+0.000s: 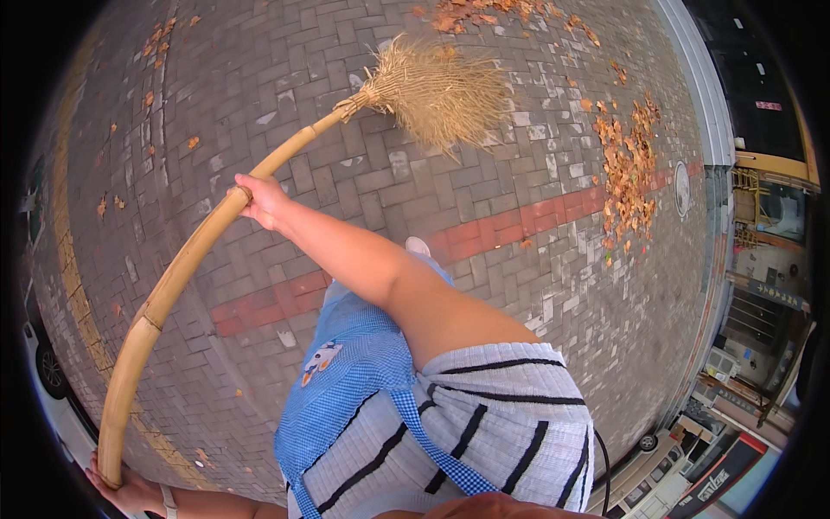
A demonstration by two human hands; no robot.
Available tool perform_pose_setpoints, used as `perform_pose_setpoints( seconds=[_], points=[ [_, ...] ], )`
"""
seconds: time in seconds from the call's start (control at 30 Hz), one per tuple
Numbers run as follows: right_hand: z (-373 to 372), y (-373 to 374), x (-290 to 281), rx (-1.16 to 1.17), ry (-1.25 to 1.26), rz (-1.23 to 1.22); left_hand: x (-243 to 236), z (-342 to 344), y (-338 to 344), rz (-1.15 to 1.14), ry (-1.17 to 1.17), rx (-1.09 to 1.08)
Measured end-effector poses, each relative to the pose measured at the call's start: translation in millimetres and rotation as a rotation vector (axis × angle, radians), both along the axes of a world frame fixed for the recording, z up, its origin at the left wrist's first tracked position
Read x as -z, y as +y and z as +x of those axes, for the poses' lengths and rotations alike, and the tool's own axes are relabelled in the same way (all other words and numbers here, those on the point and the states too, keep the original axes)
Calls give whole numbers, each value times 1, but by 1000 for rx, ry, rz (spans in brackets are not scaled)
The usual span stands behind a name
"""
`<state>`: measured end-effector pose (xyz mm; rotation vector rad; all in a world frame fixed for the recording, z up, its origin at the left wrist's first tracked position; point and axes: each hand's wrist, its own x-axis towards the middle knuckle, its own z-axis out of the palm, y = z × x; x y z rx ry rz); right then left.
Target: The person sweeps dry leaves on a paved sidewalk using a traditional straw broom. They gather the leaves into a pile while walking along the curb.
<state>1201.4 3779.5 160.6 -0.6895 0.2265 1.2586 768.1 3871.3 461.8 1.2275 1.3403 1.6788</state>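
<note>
Left hand [128, 492], clamped round the near end of a bamboo-handled broom [183, 268]; right hand [264, 202], clamped farther along, a wide spacing that probably steadies its length. Bristle head [445, 91], bound at the broom's far end, over brick paving [372, 208]; dry fallen leaves [627, 164], loosely heaped, apart to the right.

Spreads wide as pavement [363, 203] of grey bricks. Shows a red brick band [519, 222] running left to right, a yellow strip [73, 281] at left. Carries a dense leaf patch [627, 169] at right, a far leaf cluster [471, 16], stray leaves [193, 143] at left. Includes a round cover [682, 189], right.
</note>
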Motion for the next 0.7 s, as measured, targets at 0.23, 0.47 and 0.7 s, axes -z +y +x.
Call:
perform_pose_setpoints(
  seconds=[0.23,0.47,0.7],
  points=[
    [102,-72,51,-12,-397,-364,176,60,-142,-122,-215,-34],
    [125,-189,9,177,-271,-406,184,84,-116,-229,-298,181],
    [143,-319,29,611,-59,-609,167,248,-24,-228,-130,730]
  ],
)
